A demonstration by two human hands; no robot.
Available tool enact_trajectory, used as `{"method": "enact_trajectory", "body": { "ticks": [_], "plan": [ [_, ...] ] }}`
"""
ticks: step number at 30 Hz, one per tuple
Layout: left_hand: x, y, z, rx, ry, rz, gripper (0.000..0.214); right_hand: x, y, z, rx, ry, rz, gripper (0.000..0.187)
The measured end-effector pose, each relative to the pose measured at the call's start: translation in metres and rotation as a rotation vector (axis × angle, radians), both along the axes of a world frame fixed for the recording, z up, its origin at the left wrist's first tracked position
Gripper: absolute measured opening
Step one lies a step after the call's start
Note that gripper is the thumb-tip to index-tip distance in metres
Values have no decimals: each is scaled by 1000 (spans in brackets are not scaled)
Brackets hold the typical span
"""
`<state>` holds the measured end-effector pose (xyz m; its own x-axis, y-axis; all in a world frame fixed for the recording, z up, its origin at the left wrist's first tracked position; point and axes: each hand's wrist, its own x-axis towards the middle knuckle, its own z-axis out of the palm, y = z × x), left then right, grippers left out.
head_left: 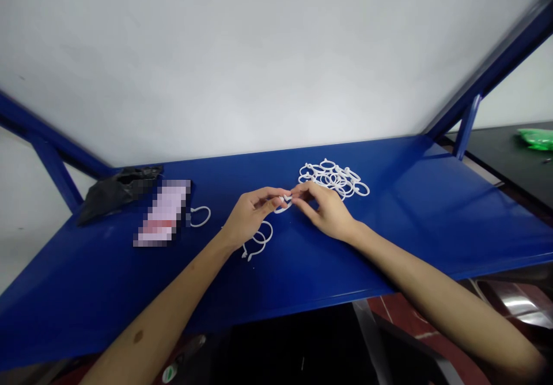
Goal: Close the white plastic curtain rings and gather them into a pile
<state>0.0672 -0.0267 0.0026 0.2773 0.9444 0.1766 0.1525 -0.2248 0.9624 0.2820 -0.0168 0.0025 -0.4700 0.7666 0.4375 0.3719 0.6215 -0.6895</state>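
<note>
Near the middle of the blue table, both my hands pinch one white plastic shower curtain ring (pixel 282 209). My left hand (pixel 249 216) is closed, its thumb and fingertips on the left side of the ring's ends. From the right, my right hand (pixel 327 210) holds the same ends, also closed. Fingertips partly hide where the ends meet, so I cannot tell if they are joined. Just beyond my right hand lies a pile of white curtain rings (pixel 334 178). A few opened rings (pixel 262 241) lie beside my left wrist, partly covered by it.
The blue table (pixel 328 270) stands against a pale wall. On its left are a black plastic bag (pixel 116 192), a blurred-out phone-shaped object (pixel 166 212) and a single white ring (pixel 209 216). A green bag (pixel 538 138) lies on a dark surface at far right.
</note>
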Motion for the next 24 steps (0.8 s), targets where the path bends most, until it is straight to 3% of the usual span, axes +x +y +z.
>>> {"method": "enact_trajectory", "body": {
  "ticks": [8,13,24],
  "plan": [
    [2,3,-10,-108,-175,42,33,-7,-3,-2,-110,108,9,12],
    [6,0,-10,-121,-154,122,24,-9,-4,-4,-5,118,-15,12],
    [5,-11,-2,142,49,213,11,-4,-10,-4,171,58,117,16]
  ]
}}
